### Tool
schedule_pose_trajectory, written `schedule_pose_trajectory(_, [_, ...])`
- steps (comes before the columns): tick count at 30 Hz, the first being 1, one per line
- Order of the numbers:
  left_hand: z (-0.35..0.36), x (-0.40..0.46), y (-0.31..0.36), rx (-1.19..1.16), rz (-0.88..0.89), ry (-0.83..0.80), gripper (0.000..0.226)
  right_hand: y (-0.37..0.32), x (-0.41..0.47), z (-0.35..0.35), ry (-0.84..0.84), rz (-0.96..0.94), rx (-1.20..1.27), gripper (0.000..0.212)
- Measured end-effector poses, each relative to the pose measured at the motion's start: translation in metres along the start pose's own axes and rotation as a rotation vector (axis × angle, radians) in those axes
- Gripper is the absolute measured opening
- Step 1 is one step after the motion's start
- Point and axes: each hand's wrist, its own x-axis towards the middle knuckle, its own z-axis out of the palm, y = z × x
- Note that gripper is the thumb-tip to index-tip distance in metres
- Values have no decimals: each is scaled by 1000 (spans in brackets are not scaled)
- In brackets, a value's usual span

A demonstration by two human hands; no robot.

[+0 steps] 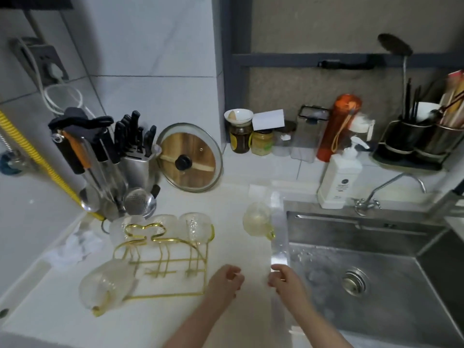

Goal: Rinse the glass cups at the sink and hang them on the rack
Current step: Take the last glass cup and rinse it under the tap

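A gold wire rack (pixel 165 249) stands on the white counter left of the steel sink (pixel 376 267). Several textured glass cups hang along its far side (pixel 193 226), and one glass cup (pixel 105 285) hangs at its near left end. Another glass cup (pixel 257 218) with a yellow handle lies on the counter by the sink's left edge. My left hand (pixel 226 280) hovers over the counter just right of the rack, fingers loosely curled, holding nothing. My right hand (pixel 286 278) is at the sink's left rim, fingers curled, also with nothing in it.
A knife block and utensil holder (pixel 120 156) stand behind the rack, with a pot lid (pixel 190 156) leaning on the wall. Jars, an orange bottle (pixel 336 126) and a white soap dispenser (pixel 339 179) line the back. A small tap (pixel 366 202) sits at the sink's rear. A crumpled cloth (pixel 72 247) lies left of the rack.
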Motion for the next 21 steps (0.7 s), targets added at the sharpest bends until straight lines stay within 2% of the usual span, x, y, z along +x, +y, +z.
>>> schedule_pose_trajectory(8, [32, 62, 69, 89, 99, 81, 48, -30, 68, -47, 17, -80, -254, 34])
schedule_pose_trajectory(13, [30, 101, 88, 166, 132, 66, 57, -42, 100, -41, -10, -95, -215, 37])
schedule_pose_trajectory(15, [30, 118, 89, 173, 127, 53, 62, -43, 109, -34, -29, -88, -174, 34])
schedule_pose_trajectory(18, [30, 138, 87, 161, 105, -6, 68, -43, 121, -23, -14, -71, -88, 18])
schedule_pose_trajectory(21, [33, 150, 86, 95, 62, -76, 73, -42, 130, -15, -8, -71, -66, 14])
